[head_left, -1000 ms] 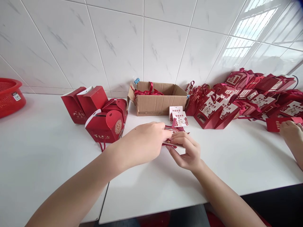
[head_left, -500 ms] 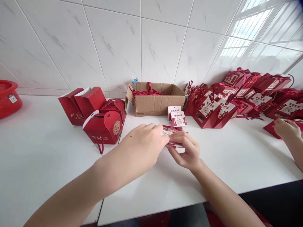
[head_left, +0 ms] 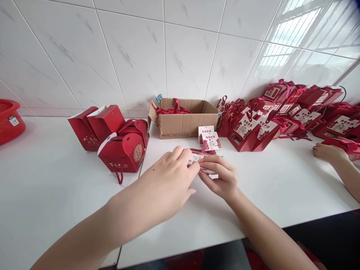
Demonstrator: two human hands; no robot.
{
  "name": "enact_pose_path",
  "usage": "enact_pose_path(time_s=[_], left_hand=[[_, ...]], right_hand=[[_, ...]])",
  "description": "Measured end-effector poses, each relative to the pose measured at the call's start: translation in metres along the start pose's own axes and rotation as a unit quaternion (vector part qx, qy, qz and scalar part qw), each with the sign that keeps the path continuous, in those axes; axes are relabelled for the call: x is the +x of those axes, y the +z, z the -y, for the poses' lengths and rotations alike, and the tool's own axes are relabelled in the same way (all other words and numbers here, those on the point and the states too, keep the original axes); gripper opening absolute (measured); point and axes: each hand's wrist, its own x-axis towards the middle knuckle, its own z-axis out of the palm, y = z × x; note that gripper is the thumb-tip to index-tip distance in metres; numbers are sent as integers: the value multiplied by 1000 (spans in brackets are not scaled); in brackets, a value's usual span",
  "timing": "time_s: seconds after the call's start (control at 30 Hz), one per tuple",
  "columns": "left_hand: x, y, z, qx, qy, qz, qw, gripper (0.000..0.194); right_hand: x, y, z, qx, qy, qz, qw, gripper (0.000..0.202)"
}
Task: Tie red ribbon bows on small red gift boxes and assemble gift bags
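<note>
Plainly, R hand (head_left: 221, 176) holds red/wht pc (head_left: 196, 157) nr ctn (head_left: 184, 125) marked "95338".

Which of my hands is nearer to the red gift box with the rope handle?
Left. Your left hand is right of the gift box; your right hand is farther right.

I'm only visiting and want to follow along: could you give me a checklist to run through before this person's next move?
1. Right hand holds the printed piece: ok, fingers above and thumb below.
2. Left hand grips it too: cannot tell, its own fingers hide the contact.
3. A hand free for something new: not ok for the right; cannot tell for the left.
4. Printed cards near: ok, just beyond the hands.
5. Red ribbon accessible: ok, the cardboard box is open.
6. Other person's hand out of the way: ok, far right.
</note>
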Motion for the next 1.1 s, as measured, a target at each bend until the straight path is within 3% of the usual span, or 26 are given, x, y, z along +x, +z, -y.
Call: enact_pose_path(time_s=[0.07,0.23,0.43,1.1], left_hand=[[2,-6,8,-51,3,18,999,23],[12,-12,21,-109,-2,-13,994,33],[22,-8,14,-159,-9,38,986,32],[22,-8,13,-177,-37,38,983,27]], right_hand=[[-1,-1,-1,4,-11,11,1000,26],[-1,-2,-1,6,-25,36,999,28],[0,0,0,13,-33,27,999,30],[-3,3,0,15,-30,24,999,34]])
